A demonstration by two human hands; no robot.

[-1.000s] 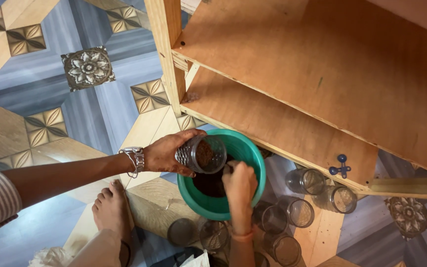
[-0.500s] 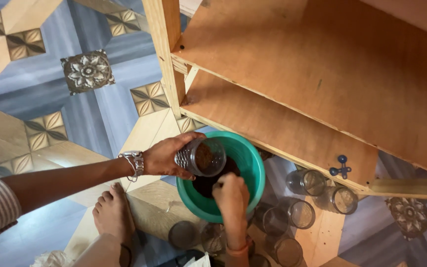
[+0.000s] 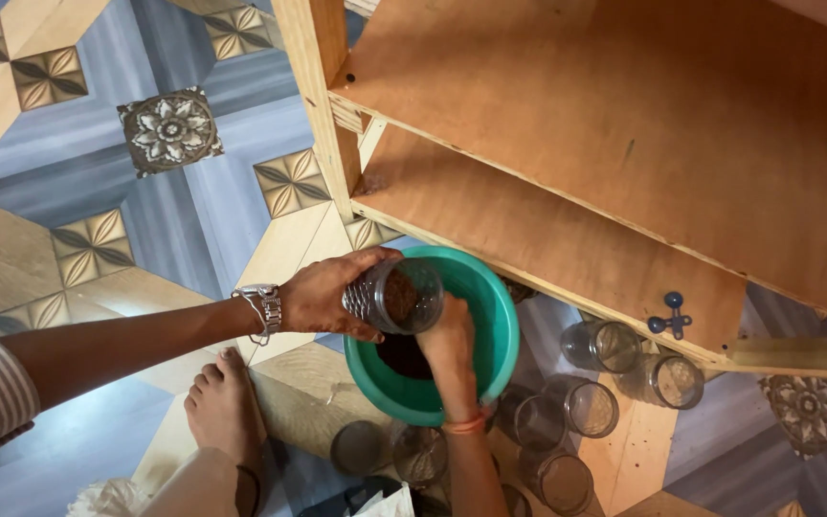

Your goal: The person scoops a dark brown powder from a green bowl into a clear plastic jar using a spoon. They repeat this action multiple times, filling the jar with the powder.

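Your right hand (image 3: 452, 335) has risen from the green basin (image 3: 500, 325) to the jar (image 3: 396, 297); your left hand (image 3: 323, 295) grasps its slippery, light, ribbed side, while the right hand's closure is unclear.

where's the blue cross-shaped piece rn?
Head view, right side: the blue cross-shaped piece lies on the lower wooden shelf near its front edge, above the clear jars on the floor, right of the green basin.

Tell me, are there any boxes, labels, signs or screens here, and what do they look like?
None with a label, sign or screen.
Clear plastic jar: tilted in the left hand over the green basin, brown stuff inside.
Empty clear jars: on the floor beside the basin.
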